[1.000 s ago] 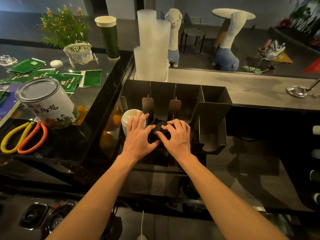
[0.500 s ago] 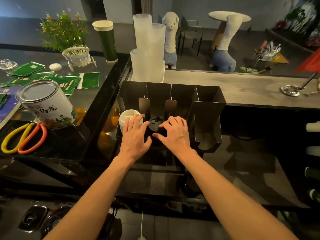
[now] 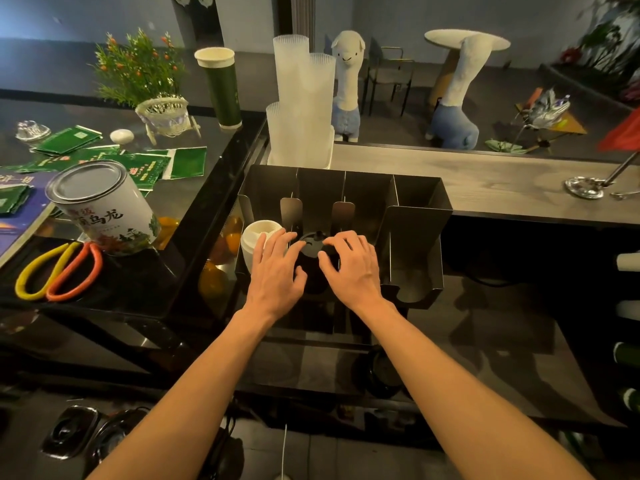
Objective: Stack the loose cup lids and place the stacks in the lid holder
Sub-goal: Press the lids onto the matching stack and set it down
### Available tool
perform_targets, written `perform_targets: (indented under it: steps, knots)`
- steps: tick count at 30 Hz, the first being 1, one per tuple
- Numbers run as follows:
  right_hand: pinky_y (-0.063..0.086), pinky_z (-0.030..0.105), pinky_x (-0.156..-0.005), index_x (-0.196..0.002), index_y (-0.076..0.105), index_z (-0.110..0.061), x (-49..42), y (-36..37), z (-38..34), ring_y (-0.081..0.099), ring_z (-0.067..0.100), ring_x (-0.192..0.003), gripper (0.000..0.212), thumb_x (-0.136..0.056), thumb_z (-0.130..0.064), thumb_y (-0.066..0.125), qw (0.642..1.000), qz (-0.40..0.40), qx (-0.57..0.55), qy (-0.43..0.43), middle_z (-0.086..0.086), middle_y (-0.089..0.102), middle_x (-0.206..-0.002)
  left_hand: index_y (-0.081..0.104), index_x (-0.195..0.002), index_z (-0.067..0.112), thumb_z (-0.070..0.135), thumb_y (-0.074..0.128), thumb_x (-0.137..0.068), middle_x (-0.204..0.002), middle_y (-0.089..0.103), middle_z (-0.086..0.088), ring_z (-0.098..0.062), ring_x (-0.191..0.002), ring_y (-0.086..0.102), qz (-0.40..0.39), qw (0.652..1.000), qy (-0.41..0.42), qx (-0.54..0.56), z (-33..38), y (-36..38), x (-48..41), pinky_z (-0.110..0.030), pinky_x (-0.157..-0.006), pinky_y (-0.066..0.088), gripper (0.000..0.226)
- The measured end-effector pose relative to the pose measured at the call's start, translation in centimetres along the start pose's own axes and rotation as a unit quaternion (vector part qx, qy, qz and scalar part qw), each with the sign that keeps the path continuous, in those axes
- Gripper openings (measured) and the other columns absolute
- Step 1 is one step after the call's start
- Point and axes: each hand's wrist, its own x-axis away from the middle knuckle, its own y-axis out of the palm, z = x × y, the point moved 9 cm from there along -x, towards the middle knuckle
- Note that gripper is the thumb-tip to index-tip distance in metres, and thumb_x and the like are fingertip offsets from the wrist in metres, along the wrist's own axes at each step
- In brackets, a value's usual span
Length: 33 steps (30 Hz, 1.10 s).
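Between left hand (image 3: 277,271), fingers spread, and right hand (image 3: 349,268), curled on it: one black lid stack (image 3: 311,244) in lid holder (image 3: 415,237), face up, axis toward wrists. Touching left hand, one white lid stack (image 3: 254,237).

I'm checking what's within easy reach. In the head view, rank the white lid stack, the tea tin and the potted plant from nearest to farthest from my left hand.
1. White lid stack: in the leftmost slot of the lid holder, right at the fingertips of the left hand.
2. Tea tin: well off to the left.
3. Potted plant: far back on the left.
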Motion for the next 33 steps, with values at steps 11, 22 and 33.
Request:
perform_targets:
  steps: [11,22,33]
  knots:
    - [0.050,0.028,-0.084,-0.110,0.067,-0.022,1.1,-3.0,2.4,0.051,0.006,-0.100,0.017,-0.094,-0.029,0.062,0.999,-0.011,-0.035,0.004,-0.007,0.059,-0.111,0.058,-0.135,0.017,0.023,0.065,-0.093,-0.135,0.059,-0.002,-0.017,-0.126,0.055,0.008,0.991,0.044,0.127,5.0,0.2,0.9,-0.035,-0.110,0.043,0.042]
    - [0.050,0.034,-0.089,-0.115,0.065,-0.018,7.4,-7.6,8.8,0.051,0.012,-0.105,0.025,-0.092,-0.026,0.063,1.000,0.004,-0.003,0.029,-0.003,0.058,-0.115,0.048,-0.139,0.021,0.034,0.061,-0.096,-0.134,0.051,0.006,-0.010,-0.103,0.061,-0.100,0.974,0.014,0.201,11.3,7.0,5.1,-0.030,-0.085,0.056,0.047]
    - [0.049,0.035,-0.094,-0.124,0.061,-0.014,16.4,-5.5,13.3,0.053,0.023,-0.114,0.039,-0.087,-0.023,0.070,0.999,-0.041,0.026,-0.006,0.009,0.052,-0.127,0.042,-0.145,0.022,0.049,0.062,-0.093,-0.142,0.046,0.003,-0.016,-0.119,0.057,-0.219,0.953,-0.053,0.201,13.3,15.2,11.7,-0.041,-0.096,0.053,0.061]
